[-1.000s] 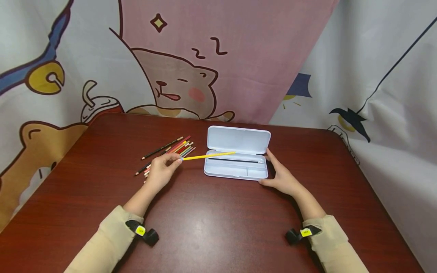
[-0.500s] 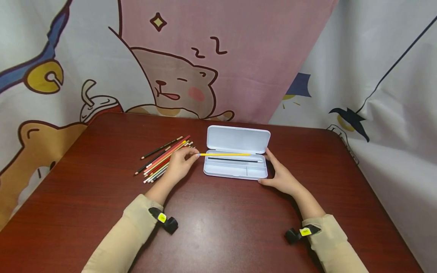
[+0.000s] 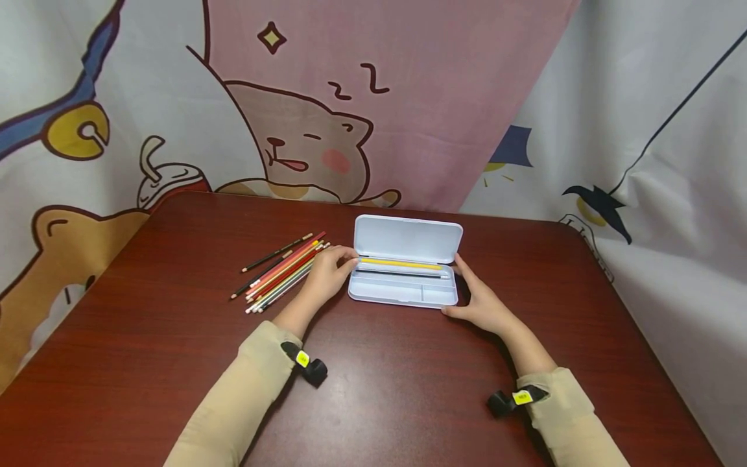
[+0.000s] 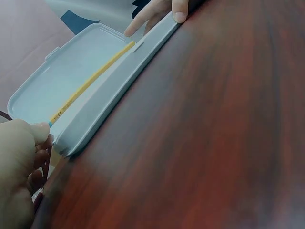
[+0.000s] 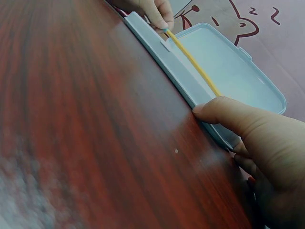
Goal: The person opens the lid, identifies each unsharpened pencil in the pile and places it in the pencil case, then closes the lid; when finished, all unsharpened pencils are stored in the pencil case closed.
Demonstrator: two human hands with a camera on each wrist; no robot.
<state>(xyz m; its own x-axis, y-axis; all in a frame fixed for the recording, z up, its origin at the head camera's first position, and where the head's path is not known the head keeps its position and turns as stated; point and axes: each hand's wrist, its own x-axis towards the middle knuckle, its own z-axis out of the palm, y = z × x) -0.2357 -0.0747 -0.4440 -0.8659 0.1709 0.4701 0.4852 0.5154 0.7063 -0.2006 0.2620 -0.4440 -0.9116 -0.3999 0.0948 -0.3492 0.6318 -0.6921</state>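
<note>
A pale blue pencil case (image 3: 385,293) lies with its lid (image 3: 408,238) raised at the back. Between thumb and fingers, my left hand (image 3: 328,277) pinches the left end of a yellow pencil (image 3: 403,264). In the left wrist view that pencil (image 4: 90,83) slants over the case's long compartment, its far end by the right side. A dark pencil (image 3: 397,274) lies inside, in front of the yellow one. My right hand (image 3: 487,303) grips the case's right end, thumb at the front corner and fingers at the back. The right wrist view shows the thumb (image 5: 228,112) against the case's front edge.
Several loose pencils (image 3: 280,275) lie in a slanted pile left of the case, close beside my left hand. The case's front part has a small divider (image 3: 423,293). A printed cloth (image 3: 420,130) hangs behind the reddish-brown table (image 3: 373,389).
My left hand has moved right from the pencil pile to the case's left end, bringing the yellow pencil down along the back of the case. My right hand has stayed in place.
</note>
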